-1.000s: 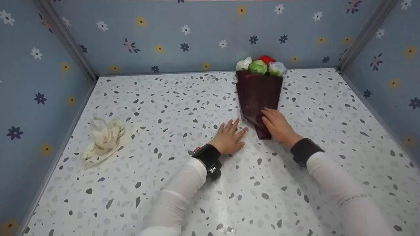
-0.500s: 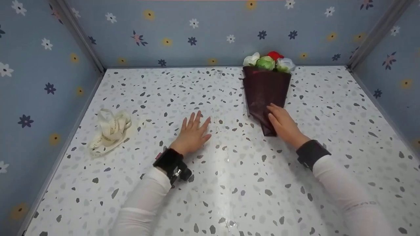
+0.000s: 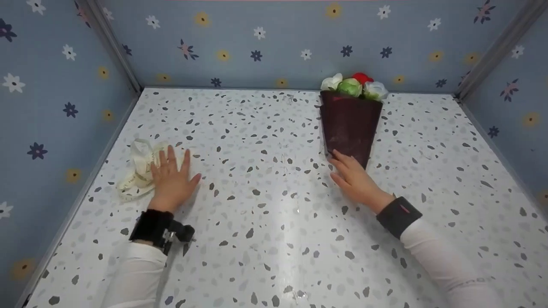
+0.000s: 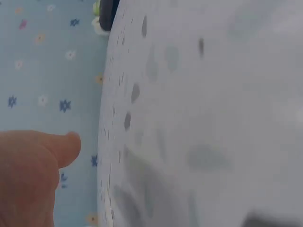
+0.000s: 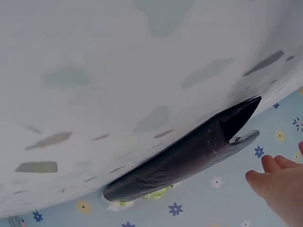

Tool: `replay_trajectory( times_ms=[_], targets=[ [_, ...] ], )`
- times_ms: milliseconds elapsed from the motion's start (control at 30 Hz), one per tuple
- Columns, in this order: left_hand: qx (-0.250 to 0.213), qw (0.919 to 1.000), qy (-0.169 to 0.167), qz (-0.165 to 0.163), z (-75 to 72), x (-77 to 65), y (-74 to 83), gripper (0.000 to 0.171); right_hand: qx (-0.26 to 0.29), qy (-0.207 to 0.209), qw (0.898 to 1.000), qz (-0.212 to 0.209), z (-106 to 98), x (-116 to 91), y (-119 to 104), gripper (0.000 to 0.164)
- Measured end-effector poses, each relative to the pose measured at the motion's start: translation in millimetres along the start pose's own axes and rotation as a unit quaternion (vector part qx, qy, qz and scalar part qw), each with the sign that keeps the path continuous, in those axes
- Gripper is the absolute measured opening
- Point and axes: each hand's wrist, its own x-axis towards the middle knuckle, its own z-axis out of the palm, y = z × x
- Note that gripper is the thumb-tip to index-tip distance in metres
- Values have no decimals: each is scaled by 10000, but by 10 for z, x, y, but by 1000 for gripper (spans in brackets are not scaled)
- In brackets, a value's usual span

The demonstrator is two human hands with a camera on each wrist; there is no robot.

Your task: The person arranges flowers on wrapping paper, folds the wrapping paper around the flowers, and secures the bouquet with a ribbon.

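A bouquet in dark maroon wrapping (image 3: pixel 351 124) lies at the back right of the speckled table, its white, green and red flowers (image 3: pixel 350 87) toward the back wall. My right hand (image 3: pixel 357 182) is over the narrow lower end of the wrapping, fingers extended; in the right wrist view there is a gap between the hand and the wrapping (image 5: pixel 175 161). At the left lies a loose bundle of cream ribbon (image 3: pixel 139 171) with printed lettering. My left hand (image 3: pixel 173 184), fingers spread, overlaps the ribbon's right side and hides part of it.
Blue flower-patterned panels stand at the back (image 3: pixel 239 42), left (image 3: pixel 47 128) and right (image 3: pixel 526 107). Grey metal posts mark the corners. Each wrist wears a black band, and the left one (image 3: pixel 154 229) carries a small device jutting to the side.
My left hand has swept leftward from beside the bouquet to the ribbon. The right hand has shifted slightly back and left from the wrapping's lower edge. Bouquet and ribbon keep their places.
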Motion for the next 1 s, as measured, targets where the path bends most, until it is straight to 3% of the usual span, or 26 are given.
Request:
replay_trajectory(
  times_ms=[200,400,767,867,1000],
  targets=[
    [-963,9912,80,-905,-21,-107,-482,80,-330,-155,9989,-290,70,-46,-60,44],
    [-1592,9798,-220,-1190,6,-131,-656,86,-321,-304,9980,-449,103,-73,-89,45],
    [-1528,9827,-547,-890,12,-53,-615,78,-69,-845,9964,-90,103,-102,-146,46],
    [-1712,9824,-339,-660,18,-29,-542,74,90,-962,9953,-59,106,-105,-137,46],
    [-2200,9740,57,-545,42,13,-388,60,328,-933,9951,43,103,-89,-107,44]
  ],
)
